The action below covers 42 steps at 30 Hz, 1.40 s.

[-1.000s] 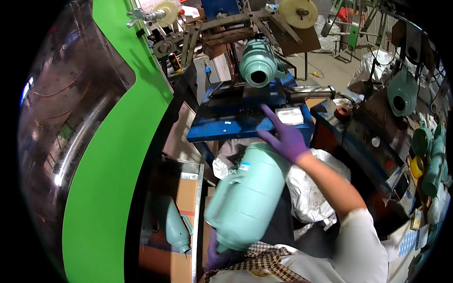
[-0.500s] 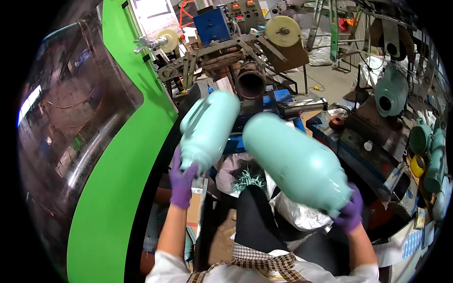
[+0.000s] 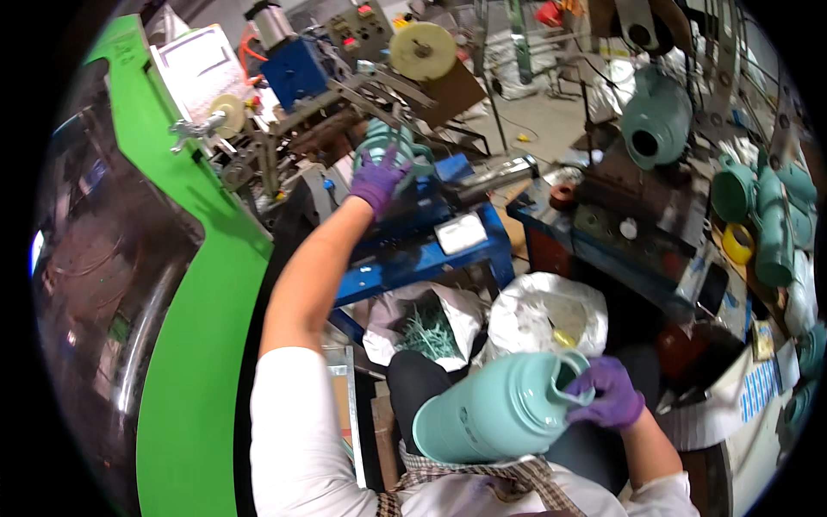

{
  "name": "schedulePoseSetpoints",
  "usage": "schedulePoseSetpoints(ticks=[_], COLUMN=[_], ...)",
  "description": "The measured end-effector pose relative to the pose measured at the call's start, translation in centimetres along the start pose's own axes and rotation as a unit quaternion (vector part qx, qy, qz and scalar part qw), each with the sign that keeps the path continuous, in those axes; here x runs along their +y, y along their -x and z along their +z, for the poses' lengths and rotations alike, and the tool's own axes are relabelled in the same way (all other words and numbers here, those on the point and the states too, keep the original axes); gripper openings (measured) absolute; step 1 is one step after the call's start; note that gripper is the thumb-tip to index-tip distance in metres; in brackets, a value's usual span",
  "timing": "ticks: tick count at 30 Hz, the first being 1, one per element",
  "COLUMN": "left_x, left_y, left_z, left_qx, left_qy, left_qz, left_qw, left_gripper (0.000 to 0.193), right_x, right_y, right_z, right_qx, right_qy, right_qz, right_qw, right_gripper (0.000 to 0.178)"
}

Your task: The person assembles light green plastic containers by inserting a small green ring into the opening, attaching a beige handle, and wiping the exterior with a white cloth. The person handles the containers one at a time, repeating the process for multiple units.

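Note:
My right hand [image 3: 610,392], in a purple glove, grips a teal plastic jug [image 3: 491,414] at its spouted open mouth. This jug lies on its side across my lap, its base toward the left. With my left arm stretched forward, my left hand [image 3: 379,179], also gloved in purple, has its fingers around a second teal jug [image 3: 418,168] at the machine. The hand covers part of that jug, and its far end is hidden among the metal parts.
Beyond my knees stand a white sack of teal scraps [image 3: 431,332] and another white sack [image 3: 551,314]. A green panel [image 3: 202,345] rises on the left. On the right, a jug [image 3: 656,116] sits at another machine, with more teal pieces [image 3: 774,228] and yellow tape [image 3: 737,244] beside it.
My left hand has reached forward, taking its jug to the machine. My right hand has lowered the other jug onto my lap. The view has shifted rightward.

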<state>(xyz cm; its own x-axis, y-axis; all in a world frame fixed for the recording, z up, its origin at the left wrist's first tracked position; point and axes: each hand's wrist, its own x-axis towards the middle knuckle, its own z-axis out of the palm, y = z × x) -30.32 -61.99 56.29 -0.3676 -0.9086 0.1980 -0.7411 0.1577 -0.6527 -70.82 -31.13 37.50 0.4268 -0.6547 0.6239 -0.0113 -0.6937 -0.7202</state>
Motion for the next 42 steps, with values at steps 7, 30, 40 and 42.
schedulePoseSetpoints(ticks=[7, 30, 40, 42], left_x=[15.0, 10.1, 36.7, 40.0], left_y=[14.3, 23.3, -4.5, -9.9], left_z=[-18.5, -0.9, -13.5, -16.9], left_qx=[-0.147, 0.213, 0.412, 0.476], left_qy=[0.609, 0.856, 0.758, 0.704], left_qz=[0.436, -0.163, 0.008, 0.036], left_qw=[0.646, 0.443, 0.505, 0.525], left_gripper=[0.096, 0.057, 0.064, 0.069], right_x=[-1.8, -7.9, -13.5, -14.5], right_y=[-5.8, 6.4, 21.9, 21.4], right_z=[0.7, -5.9, -4.0, -3.9], right_qx=[0.066, 0.260, 0.544, 0.483], right_qy=[-0.169, 0.414, -0.082, 0.019], right_qz=[0.044, -0.027, 0.274, 0.274], right_qw=[0.982, 0.872, 0.789, 0.831], right_gripper=[0.068, 0.067, 0.055, 0.050])
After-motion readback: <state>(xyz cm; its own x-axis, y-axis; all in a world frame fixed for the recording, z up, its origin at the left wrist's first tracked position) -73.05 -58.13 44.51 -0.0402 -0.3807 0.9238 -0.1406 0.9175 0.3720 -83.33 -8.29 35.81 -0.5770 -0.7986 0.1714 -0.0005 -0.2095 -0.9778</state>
